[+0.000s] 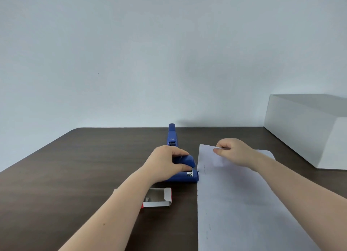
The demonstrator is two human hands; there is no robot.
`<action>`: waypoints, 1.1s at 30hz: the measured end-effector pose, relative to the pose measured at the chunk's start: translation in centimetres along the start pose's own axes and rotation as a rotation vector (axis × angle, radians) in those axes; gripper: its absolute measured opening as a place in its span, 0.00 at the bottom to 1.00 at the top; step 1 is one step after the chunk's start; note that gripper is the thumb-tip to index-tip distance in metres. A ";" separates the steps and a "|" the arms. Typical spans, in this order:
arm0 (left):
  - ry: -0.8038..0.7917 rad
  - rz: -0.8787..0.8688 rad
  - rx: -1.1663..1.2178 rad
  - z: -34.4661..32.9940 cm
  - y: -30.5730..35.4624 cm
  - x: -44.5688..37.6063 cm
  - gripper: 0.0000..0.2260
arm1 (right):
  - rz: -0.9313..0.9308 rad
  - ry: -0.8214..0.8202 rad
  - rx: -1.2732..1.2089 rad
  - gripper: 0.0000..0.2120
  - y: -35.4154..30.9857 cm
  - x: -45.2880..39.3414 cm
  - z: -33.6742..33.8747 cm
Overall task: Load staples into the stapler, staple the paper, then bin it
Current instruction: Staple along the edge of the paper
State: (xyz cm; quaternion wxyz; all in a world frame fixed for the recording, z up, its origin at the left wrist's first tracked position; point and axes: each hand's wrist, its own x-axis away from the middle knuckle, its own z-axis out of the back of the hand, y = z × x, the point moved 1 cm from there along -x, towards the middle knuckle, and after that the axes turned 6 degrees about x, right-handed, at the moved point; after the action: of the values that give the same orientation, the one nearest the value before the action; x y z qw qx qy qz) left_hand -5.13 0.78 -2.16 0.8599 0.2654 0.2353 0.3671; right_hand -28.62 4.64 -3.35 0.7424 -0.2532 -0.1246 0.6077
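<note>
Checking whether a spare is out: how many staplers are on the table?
2. One stapler lies under the left hand, beside the paper; the second stapler lies behind it.

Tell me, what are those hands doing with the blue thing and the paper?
A person is stapling. The left hand rests on a blue stapler at the paper's left edge, where staples already show. The right hand pinches the paper's far end. An open staple box lies nearby, and a second blue stapler sits farther back.

Single head-worn view, forward and slightly down over the table (75,166), close above both forearms.
</note>
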 end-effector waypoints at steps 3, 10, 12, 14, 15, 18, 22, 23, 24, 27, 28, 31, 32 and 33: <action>0.013 -0.004 0.001 -0.1 0.0 0.2 0.17 | 0.028 0.051 0.024 0.09 -1.0 0.5 0.7; 0.040 0.007 0.057 0.4 -0.6 0.7 0.17 | -0.001 0.105 -0.002 0.10 -1.0 0.7 1.4; 0.048 0.016 0.072 0.6 -0.8 0.9 0.17 | 0.003 0.050 -0.077 0.09 -0.8 1.0 1.6; 0.034 0.014 0.063 0.6 -0.9 1.0 0.18 | 0.038 -0.024 -0.057 0.08 -1.1 1.5 1.3; 0.029 0.011 0.055 0.6 -0.9 1.0 0.18 | 0.059 -0.059 -0.002 0.08 -1.2 1.6 0.9; 0.037 -0.009 0.041 0.6 -1.0 1.0 0.17 | 0.109 -0.128 0.256 0.08 -1.8 1.3 -0.9; 0.056 -0.028 0.066 0.7 -0.8 1.2 0.15 | 0.153 -0.091 0.373 0.10 -3.1 0.9 -2.1; 0.058 -0.030 0.071 0.7 -0.8 1.2 0.14 | 0.159 -0.085 0.376 0.10 -3.4 0.8 -2.2; 0.058 -0.030 0.071 0.7 -0.7 1.2 0.14 | 0.164 -0.084 0.378 0.11 -3.7 0.6 -2.3; 0.056 -0.029 0.067 0.7 -0.7 1.2 0.13 | 0.171 -0.077 0.391 0.14 -4.6 0.2 -2.7; 0.060 -0.026 0.076 0.7 -0.7 1.2 0.13 | 0.172 -0.072 0.397 0.14 -4.8 0.1 -2.8; 0.078 0.029 0.090 0.5 -0.4 0.8 0.14 | 0.164 -0.059 0.406 0.14 -5.1 -0.1 -3.3; 0.082 0.065 0.067 0.5 -0.2 0.5 0.18 | 0.157 -0.052 0.402 0.14 -5.1 -0.2 -3.4; 0.083 0.104 0.028 0.3 -0.1 0.0 0.22 | 0.149 -0.046 0.399 0.14 -5.1 -0.3 -3.5</action>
State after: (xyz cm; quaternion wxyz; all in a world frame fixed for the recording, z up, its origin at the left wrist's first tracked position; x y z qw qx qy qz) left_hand -4.92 0.61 -1.97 0.8253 0.2740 0.2616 0.4188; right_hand -22.63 2.91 -3.59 0.7278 -0.0956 0.0002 0.6791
